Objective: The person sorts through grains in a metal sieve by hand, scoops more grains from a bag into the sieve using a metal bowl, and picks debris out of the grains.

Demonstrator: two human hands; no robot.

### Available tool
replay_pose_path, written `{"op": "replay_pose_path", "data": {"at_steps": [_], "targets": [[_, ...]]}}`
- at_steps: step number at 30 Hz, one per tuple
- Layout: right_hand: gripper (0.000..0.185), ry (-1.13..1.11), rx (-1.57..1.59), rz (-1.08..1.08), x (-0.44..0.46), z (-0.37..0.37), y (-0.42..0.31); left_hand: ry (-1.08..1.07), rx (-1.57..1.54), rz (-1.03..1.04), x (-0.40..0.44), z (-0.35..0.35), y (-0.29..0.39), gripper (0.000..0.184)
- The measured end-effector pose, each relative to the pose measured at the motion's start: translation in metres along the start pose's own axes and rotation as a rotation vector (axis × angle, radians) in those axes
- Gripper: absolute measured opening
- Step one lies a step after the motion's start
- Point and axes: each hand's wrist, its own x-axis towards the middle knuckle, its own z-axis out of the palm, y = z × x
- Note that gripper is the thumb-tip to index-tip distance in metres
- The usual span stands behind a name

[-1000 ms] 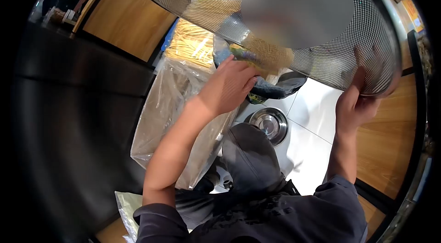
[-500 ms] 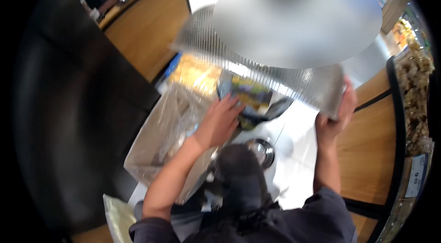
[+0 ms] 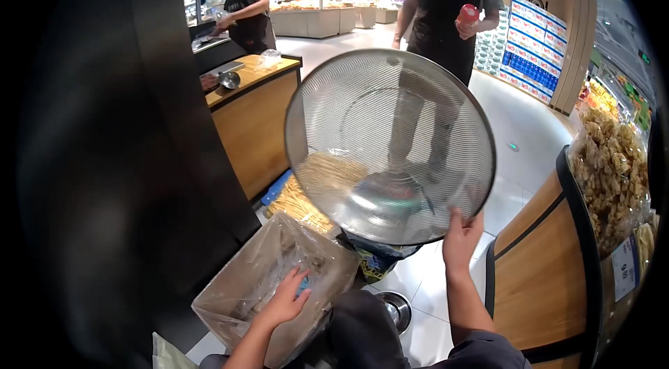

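My right hand [image 3: 461, 240] grips the lower right rim of a large round mesh sieve [image 3: 397, 118], held up and tilted in front of me. Through the mesh the floor and a person's legs show. My left hand [image 3: 286, 299] is over a plastic-lined box [image 3: 223, 299], its fingers apart and nothing visible in them. Behind the box lie yellow sticks in clear wrapping [image 3: 296, 203]. A dark patterned bag [image 3: 376, 266] sits partly hidden below the sieve's rim. A round metal bowl [image 3: 396, 310] is on the floor beside my knee.
A person in a dark apron [image 3: 446, 13] stands beyond the sieve, holding a red item [image 3: 468, 15]. Another person [image 3: 244, 3] works at the wooden counter [image 3: 254, 118] on the left. At the right, a wooden display stand [image 3: 543, 264] carries bagged dried goods [image 3: 610, 174].
The view has tilted upward, and two people now show. The sieve has turned its open face toward me. My left hand has moved from the dark bag down to the lined box.
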Motion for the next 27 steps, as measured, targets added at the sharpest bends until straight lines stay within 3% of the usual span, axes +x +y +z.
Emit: {"op": "replay_pose_path", "data": {"at_steps": [2, 4, 5, 7, 8, 12, 14, 15, 17, 19, 24, 27], "targets": [[0.041, -0.116, 0.092, 0.239, -0.016, 0.020, -0.016, 0.058, -0.083, -0.105, -0.032, -0.006, -0.014, 0.050], [0.043, -0.233, 0.223, 0.246, -0.034, 0.041, -0.014, 0.229, -0.538, -0.446, -0.058, -0.017, -0.017, 0.054], [0.044, -0.249, 0.309, 0.393, -0.048, 0.051, -0.021, 0.231, -0.539, -0.455, -0.070, -0.025, -0.017, 0.054], [0.048, -0.325, 0.355, 0.576, -0.075, 0.061, -0.030, 0.492, -0.929, -0.552, -0.092, -0.045, -0.008, 0.070], [0.050, -0.372, 0.337, 0.704, -0.089, 0.063, -0.034, 0.497, -0.934, -0.579, -0.101, -0.051, -0.006, 0.070], [0.047, -0.546, 0.226, 0.739, -0.145, 0.070, -0.028, 0.766, -1.210, -0.598, -0.134, -0.072, 0.005, 0.082], [0.050, -0.655, 0.138, 0.728, -0.166, 0.073, -0.018, 0.797, -1.416, -0.589, -0.148, -0.074, 0.004, 0.072], [0.050, -0.735, 0.061, 0.643, -0.177, 0.073, -0.001, 0.823, -1.337, -0.646, -0.155, -0.069, 0.002, 0.063], [0.048, -0.808, 0.080, 0.715, -0.188, 0.083, -0.023, 0.867, -1.222, -0.767, -0.171, -0.058, 0.003, 0.054], [0.048, -0.941, -0.074, 0.794, -0.195, 0.087, -0.015, 0.935, -1.183, -0.847, -0.183, -0.049, 0.004, 0.057], [0.050, -1.039, -0.180, 0.990, -0.217, 0.103, -0.016, 1.043, -1.217, -0.949, -0.203, -0.039, 0.004, 0.060], [0.062, -1.061, -0.262, 0.767, -0.233, 0.109, -0.008, 1.112, -1.187, -0.963, -0.202, -0.033, 0.009, 0.062]]}}
